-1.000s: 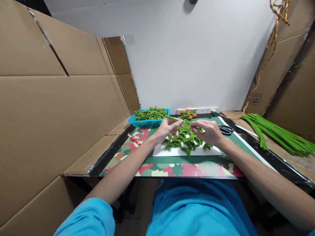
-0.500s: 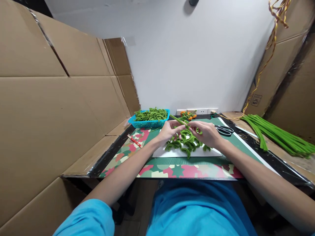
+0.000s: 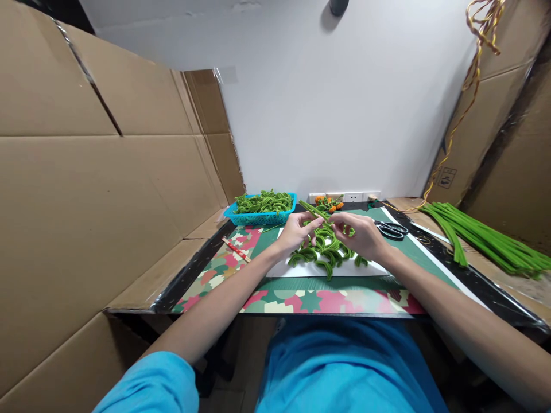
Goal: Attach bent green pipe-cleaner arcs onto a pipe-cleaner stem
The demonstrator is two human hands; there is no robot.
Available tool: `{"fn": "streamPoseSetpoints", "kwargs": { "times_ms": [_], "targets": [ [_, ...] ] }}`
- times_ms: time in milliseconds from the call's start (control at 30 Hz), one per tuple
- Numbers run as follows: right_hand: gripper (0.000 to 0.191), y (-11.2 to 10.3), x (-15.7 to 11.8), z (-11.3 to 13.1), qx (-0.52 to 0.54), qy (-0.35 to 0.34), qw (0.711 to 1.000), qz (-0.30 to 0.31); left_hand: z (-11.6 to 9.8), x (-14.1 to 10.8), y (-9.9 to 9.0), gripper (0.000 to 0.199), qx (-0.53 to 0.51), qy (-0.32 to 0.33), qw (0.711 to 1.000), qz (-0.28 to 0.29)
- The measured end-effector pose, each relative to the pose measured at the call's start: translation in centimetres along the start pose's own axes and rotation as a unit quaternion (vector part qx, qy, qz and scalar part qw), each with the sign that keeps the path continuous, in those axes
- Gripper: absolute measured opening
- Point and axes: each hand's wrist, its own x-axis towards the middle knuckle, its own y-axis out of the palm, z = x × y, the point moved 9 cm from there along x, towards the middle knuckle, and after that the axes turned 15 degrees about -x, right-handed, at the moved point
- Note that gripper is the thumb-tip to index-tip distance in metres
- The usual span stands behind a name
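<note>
Between my hands, above the pile, a fuzzy green chenille stem (image 3: 310, 209) slants up to the left. My left hand (image 3: 298, 234) pinches it between thumb and fingers. At its lower end my right hand (image 3: 358, 232) has its fingertips pressed together on the stem; the exact contact is partly hidden. Many short, curled green chenille pieces (image 3: 329, 252) lie beneath both hands on a white sheet (image 3: 284, 269).
A blue basket (image 3: 258, 219) of green curled pieces stands at the back left. Orange-tipped green stems (image 3: 329, 203) lie behind my hands. Black scissors (image 3: 391, 230) and long green chenille stems (image 3: 491, 235) are on the right. A red-patterned stick (image 3: 236, 250) lies left.
My hands stay nearly in place, with small finger movements at the chenille stem. The stem's upper part now looks doubled, and my right hand has shifted very slightly.
</note>
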Motion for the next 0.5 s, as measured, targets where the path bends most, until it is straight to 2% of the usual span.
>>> {"fn": "streamPoseSetpoints", "kwargs": {
  "times_ms": [233, 500],
  "targets": [
    [0.013, -0.54, 0.11, -0.58, -0.007, 0.019, 1.0, -0.025, -0.3, -0.02, -0.36, 0.047, -0.003, 0.009, 1.0, -0.022],
    [0.013, -0.52, 0.04, 0.06, -0.007, -0.011, 1.0, -0.015, -0.26, 0.12, -0.47, 0.046, -0.004, 0.015, 1.0, -0.019]
  ]
}}
